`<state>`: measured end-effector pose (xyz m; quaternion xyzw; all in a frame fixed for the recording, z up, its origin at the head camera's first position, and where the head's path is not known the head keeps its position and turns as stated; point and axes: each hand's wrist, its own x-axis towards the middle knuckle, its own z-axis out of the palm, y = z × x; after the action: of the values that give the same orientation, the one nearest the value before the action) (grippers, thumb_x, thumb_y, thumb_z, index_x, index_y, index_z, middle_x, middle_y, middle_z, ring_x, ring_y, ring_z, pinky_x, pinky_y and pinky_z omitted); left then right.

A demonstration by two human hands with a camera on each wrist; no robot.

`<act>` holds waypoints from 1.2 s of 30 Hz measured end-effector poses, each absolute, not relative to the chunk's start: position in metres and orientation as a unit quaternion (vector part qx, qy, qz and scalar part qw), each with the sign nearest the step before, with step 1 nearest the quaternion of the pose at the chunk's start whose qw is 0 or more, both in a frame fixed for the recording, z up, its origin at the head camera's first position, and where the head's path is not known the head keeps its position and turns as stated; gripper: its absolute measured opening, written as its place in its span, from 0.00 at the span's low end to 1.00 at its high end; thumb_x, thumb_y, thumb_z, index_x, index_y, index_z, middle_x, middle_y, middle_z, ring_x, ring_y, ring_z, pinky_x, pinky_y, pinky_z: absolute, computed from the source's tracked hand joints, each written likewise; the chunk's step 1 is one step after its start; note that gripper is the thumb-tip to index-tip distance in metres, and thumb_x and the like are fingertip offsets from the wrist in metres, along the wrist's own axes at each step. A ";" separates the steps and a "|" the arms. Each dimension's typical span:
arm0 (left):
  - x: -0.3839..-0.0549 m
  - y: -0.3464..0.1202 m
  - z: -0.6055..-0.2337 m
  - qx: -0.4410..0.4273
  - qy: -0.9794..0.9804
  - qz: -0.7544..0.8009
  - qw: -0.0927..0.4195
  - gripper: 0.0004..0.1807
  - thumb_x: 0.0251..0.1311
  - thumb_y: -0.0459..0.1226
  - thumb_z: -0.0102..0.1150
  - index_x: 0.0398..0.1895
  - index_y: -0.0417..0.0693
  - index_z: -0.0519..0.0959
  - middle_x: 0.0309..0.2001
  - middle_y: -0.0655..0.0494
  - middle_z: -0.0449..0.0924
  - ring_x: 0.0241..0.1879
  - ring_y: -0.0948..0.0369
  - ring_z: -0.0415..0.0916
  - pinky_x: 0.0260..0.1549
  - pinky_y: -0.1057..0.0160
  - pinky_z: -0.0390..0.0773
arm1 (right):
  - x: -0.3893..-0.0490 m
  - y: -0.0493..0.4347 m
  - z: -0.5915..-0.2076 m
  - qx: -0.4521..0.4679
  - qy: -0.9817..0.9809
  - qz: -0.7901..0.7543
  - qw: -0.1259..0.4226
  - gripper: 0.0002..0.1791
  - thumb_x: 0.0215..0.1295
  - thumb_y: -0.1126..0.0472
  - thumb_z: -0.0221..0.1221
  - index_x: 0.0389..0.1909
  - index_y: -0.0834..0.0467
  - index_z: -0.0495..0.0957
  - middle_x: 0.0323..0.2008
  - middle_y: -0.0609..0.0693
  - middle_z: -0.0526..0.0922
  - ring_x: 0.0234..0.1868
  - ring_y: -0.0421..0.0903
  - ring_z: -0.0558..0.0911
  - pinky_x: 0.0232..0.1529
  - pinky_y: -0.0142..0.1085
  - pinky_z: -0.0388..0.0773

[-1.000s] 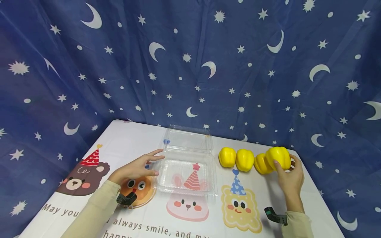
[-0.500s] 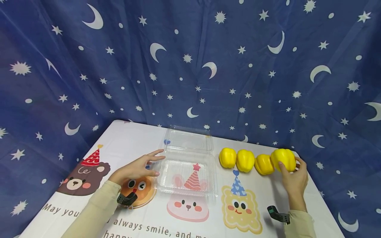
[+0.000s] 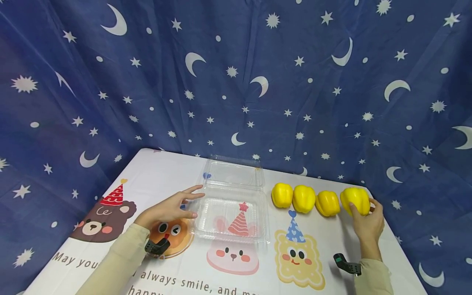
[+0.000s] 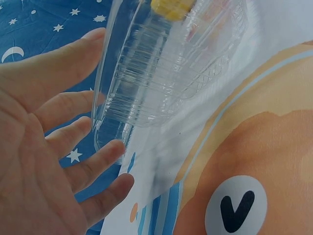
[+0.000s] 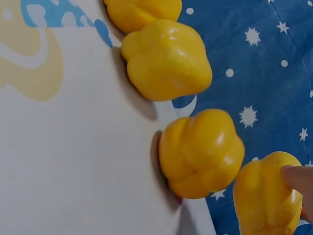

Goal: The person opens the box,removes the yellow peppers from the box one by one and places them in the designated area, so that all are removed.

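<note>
My right hand [image 3: 370,223] grips a yellow bell pepper [image 3: 355,200] at the right end of a row, thumb on its near side. The right wrist view shows this bell pepper [image 5: 261,196] at the lower right, with only a fingertip or thumb tip in sight. Left of it stand a yellow bell pepper [image 3: 327,203] and two more, the middle one [image 3: 304,198] and the far-left one [image 3: 282,195]. My left hand [image 3: 166,209] has its fingers spread at the left edge of a clear plastic clamshell box [image 3: 206,225], whose lid [image 3: 232,173] lies folded back.
A white tablecloth [image 3: 199,278] printed with cartoon faces and words covers the table. Behind it hangs a dark blue curtain [image 3: 228,82] with moons and stars. The peppers stand near the table's back edge, right of the box.
My right hand has moved right and a little nearer with the bell pepper, from overlapping its neighbour to a gap beside it. The left hand and the box have stayed put.
</note>
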<state>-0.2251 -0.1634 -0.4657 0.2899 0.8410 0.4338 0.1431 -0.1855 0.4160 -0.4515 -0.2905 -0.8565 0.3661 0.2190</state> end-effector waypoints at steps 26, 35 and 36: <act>-0.225 -0.165 -0.466 0.287 0.843 0.433 0.141 0.37 0.61 0.39 0.67 0.73 0.39 0.67 0.82 0.45 0.47 0.78 0.35 0.51 0.69 0.30 0.63 | -0.205 0.428 -0.490 -0.331 -0.849 0.374 0.172 0.41 0.73 0.51 0.55 0.77 0.62 0.48 0.71 0.74 0.60 0.71 0.71 0.62 0.74 0.64 0.58; -0.225 -0.164 -0.466 0.286 0.841 0.435 0.145 0.37 0.61 0.38 0.67 0.73 0.39 0.67 0.82 0.45 0.47 0.78 0.35 0.50 0.69 0.29 0.62 | -0.205 0.429 -0.492 -0.344 -0.852 0.364 0.154 0.42 0.73 0.48 0.54 0.78 0.60 0.46 0.71 0.73 0.60 0.71 0.72 0.63 0.72 0.66 0.60; -0.225 -0.164 -0.466 0.286 0.841 0.436 0.144 0.37 0.61 0.38 0.67 0.73 0.39 0.67 0.82 0.45 0.48 0.78 0.35 0.50 0.69 0.29 0.62 | -0.205 0.429 -0.492 -0.344 -0.852 0.364 0.154 0.42 0.73 0.48 0.54 0.78 0.60 0.45 0.71 0.73 0.60 0.71 0.72 0.63 0.72 0.66 0.60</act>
<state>-0.2249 -0.1643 -0.4656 0.2864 0.8409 0.4360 0.1442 -0.2052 0.4292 -0.4919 -0.3443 -0.8517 0.3637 0.1540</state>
